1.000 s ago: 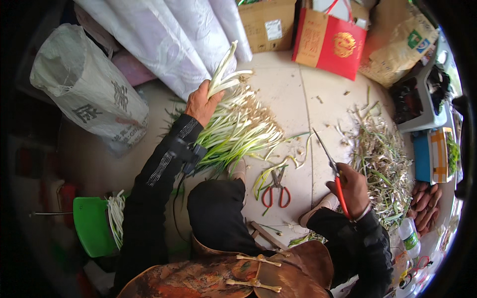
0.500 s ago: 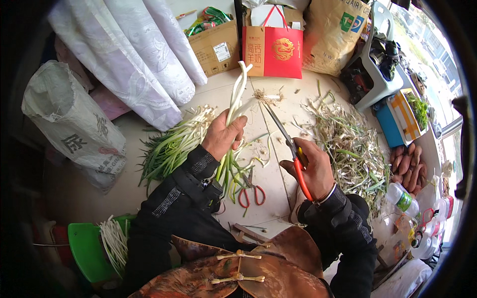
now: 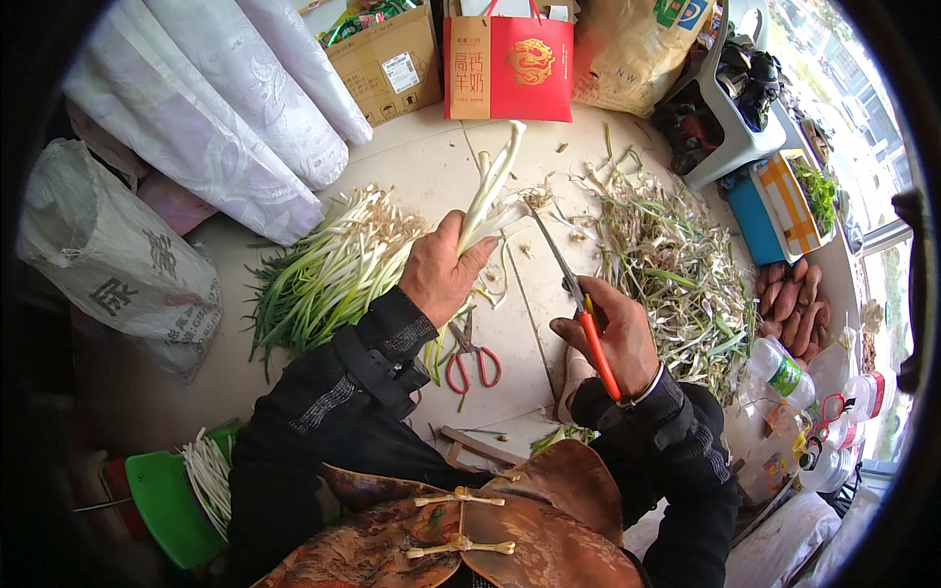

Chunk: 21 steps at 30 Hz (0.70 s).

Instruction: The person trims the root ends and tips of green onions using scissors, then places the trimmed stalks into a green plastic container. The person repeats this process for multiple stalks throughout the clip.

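Note:
My left hand (image 3: 443,274) is closed around a few green onions (image 3: 495,178), their white ends pointing up and away from me. One white stalk leans right toward the blade tips of the long scissors (image 3: 595,345). My right hand (image 3: 619,333) grips these by their red-orange handles. A tuft of roots (image 3: 535,196) shows right at the tips; whether it is still joined to the stalk I cannot tell. Left of my left hand lies a heap of green onions (image 3: 338,265) with roots on. A second pair of red-handled scissors (image 3: 474,365) rests on the floor below that hand.
A pile of peelings and dry leaves (image 3: 676,274) spreads at the right, beside sweet potatoes (image 3: 792,309) and plastic bottles (image 3: 784,377). White stalks (image 3: 206,480) lie on a green stool (image 3: 162,510) at lower left. A woven sack (image 3: 118,255), carton (image 3: 387,69) and red gift bag (image 3: 529,88) stand around.
The stalks in my left hand have tilted to the right, and the root tuft sits closer to the scissor tips. The whole view has shifted slightly.

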Each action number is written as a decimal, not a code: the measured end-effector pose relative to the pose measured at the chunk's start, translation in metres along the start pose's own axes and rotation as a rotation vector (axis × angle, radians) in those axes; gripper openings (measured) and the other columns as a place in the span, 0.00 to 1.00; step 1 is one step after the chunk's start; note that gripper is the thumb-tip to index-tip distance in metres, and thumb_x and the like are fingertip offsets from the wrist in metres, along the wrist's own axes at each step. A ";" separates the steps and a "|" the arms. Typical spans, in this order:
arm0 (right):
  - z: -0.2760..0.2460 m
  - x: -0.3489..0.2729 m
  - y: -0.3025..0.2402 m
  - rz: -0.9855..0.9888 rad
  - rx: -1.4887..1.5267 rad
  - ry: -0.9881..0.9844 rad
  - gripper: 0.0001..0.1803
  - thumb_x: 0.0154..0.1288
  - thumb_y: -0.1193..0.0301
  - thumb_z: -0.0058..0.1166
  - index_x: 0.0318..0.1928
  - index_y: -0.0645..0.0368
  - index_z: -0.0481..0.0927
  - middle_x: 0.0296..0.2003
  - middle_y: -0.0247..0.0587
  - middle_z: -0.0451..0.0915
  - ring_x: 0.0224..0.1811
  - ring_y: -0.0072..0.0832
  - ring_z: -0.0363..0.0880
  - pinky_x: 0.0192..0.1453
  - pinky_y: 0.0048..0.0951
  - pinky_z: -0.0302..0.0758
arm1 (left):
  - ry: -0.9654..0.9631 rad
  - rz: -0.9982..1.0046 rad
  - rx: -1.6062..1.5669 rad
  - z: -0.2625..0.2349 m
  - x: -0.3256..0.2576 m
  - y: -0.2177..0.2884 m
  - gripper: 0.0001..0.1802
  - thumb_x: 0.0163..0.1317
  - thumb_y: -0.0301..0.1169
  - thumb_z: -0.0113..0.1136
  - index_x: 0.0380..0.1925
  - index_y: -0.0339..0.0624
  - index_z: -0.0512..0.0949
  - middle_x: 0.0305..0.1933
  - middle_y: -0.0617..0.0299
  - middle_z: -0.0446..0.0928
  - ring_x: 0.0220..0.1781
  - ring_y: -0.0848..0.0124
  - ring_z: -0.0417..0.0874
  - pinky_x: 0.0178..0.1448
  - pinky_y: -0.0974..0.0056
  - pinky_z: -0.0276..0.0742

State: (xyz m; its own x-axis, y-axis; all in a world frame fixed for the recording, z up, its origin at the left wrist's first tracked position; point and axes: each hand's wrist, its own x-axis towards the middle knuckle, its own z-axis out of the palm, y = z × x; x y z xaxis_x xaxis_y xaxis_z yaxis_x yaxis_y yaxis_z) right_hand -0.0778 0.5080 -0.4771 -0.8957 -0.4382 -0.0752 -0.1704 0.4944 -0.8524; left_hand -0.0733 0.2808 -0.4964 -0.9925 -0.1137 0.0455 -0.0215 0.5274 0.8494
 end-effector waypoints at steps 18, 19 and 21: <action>-0.010 -0.008 0.020 -0.004 0.011 -0.098 0.19 0.55 0.66 0.63 0.43 0.67 0.76 0.17 0.35 0.67 0.19 0.19 0.63 0.25 0.24 0.64 | -0.134 0.048 0.191 0.004 0.001 -0.001 0.18 0.62 0.41 0.54 0.37 0.35 0.68 0.27 0.45 0.73 0.33 0.48 0.77 0.36 0.54 0.70; -0.008 -0.008 0.020 0.017 0.042 -0.100 0.18 0.56 0.67 0.62 0.41 0.67 0.75 0.16 0.34 0.67 0.19 0.19 0.63 0.25 0.24 0.64 | -0.140 0.044 0.176 0.004 0.002 -0.001 0.18 0.62 0.41 0.54 0.37 0.35 0.68 0.27 0.45 0.73 0.33 0.48 0.77 0.36 0.54 0.70; -0.004 -0.011 0.019 0.096 0.053 -0.105 0.16 0.57 0.67 0.61 0.39 0.67 0.75 0.16 0.33 0.67 0.20 0.18 0.63 0.25 0.24 0.63 | -0.143 0.052 0.137 0.006 0.002 -0.002 0.18 0.62 0.41 0.54 0.38 0.35 0.68 0.25 0.47 0.73 0.30 0.52 0.77 0.35 0.55 0.70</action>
State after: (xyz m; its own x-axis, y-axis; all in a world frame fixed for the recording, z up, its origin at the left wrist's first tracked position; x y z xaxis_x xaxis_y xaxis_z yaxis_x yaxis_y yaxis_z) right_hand -0.0730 0.5251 -0.4905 -0.8583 -0.4687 -0.2090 -0.0618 0.4986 -0.8646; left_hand -0.0758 0.2846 -0.5012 -0.9995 0.0325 0.0042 0.0241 0.6398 0.7682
